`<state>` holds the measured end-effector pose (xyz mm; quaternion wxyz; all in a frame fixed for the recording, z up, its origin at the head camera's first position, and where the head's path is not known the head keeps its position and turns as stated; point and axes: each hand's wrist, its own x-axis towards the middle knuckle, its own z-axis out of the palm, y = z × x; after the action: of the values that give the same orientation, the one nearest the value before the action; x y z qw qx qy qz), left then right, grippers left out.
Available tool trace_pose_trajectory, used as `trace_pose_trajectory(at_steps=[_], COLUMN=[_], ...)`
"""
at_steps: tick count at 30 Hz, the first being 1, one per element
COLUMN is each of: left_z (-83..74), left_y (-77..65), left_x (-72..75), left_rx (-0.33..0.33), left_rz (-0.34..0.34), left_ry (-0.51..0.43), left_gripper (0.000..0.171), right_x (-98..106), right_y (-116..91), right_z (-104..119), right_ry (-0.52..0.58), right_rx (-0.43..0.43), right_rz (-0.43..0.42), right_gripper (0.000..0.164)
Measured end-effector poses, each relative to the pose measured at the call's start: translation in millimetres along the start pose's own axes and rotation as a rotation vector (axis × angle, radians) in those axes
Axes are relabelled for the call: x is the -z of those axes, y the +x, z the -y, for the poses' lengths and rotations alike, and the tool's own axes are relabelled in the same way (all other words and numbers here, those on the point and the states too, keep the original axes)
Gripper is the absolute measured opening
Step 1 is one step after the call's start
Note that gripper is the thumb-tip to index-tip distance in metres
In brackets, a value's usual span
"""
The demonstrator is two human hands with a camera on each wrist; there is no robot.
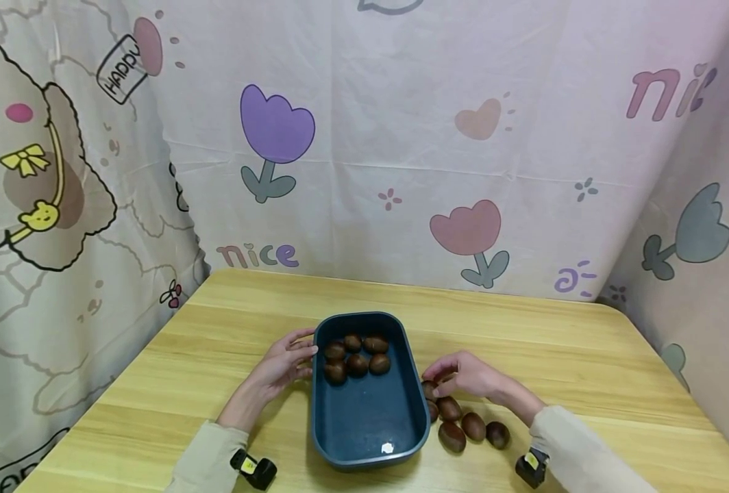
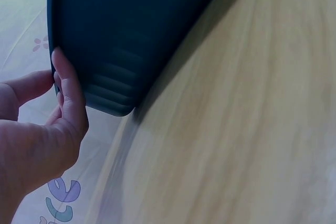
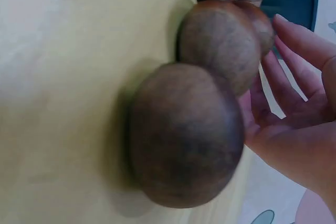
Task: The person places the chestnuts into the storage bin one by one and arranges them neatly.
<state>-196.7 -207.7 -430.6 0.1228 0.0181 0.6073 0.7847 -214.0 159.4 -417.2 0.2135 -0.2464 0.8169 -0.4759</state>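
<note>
Several brown chestnuts (image 1: 356, 365) lie at the far end of a dark blue rectangular container (image 1: 371, 418). My left hand (image 1: 281, 363) rests against the container's left wall, with extended fingertips touching it near the rim; in the left wrist view the hand (image 2: 44, 124) meets the outer side beside some ridges. To the right of the container, my right hand (image 1: 466, 375) pinches a chestnut (image 1: 429, 390) between thumb and fingers. In the right wrist view that chestnut (image 3: 260, 27) is partly hidden behind nearer ones, and the thumb's contact is hard to see.
More loose chestnuts (image 1: 452, 436) lie on the wooden table (image 1: 229, 322) near my right wrist, close to the container's right wall. A printed cloth (image 1: 377, 137) hangs behind the table and at both sides. Each sleeve carries a small black wrist camera (image 1: 253, 468).
</note>
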Motion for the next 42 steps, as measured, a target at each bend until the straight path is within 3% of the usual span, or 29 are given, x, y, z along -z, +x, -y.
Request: trace_pose_trajectory(at_steps=[13, 26, 37, 42], left_z=[1.8, 1.0, 4.0, 3.6], left_y=[0.5, 0.3, 2.0, 2.3], left_x=[0.7, 0.9, 0.8, 0.7], left_rx=[-0.005, -0.004, -0.008, -0.007], left_rz=[-0.007, -0.007, 0.009, 0.001], left_ry=[-0.013, -0.012, -0.023, -0.024], left_gripper=[0.049, 0.049, 0.047, 0.048], right_x=[-9.1, -7.2, 7.0, 13.5], right_y=[7.0, 15.0, 17.2, 19.4], right_z=[3.1, 0.3, 1.4, 12.3], right_ry=[-0.229, -0.326, -0.320, -0.267], right_rx=[0.069, 0.096, 0.004, 0.031], right_rz=[-0.024, -0.044, -0.185, -0.234], right_gripper=[0.024, 0.034, 0.029, 0.033])
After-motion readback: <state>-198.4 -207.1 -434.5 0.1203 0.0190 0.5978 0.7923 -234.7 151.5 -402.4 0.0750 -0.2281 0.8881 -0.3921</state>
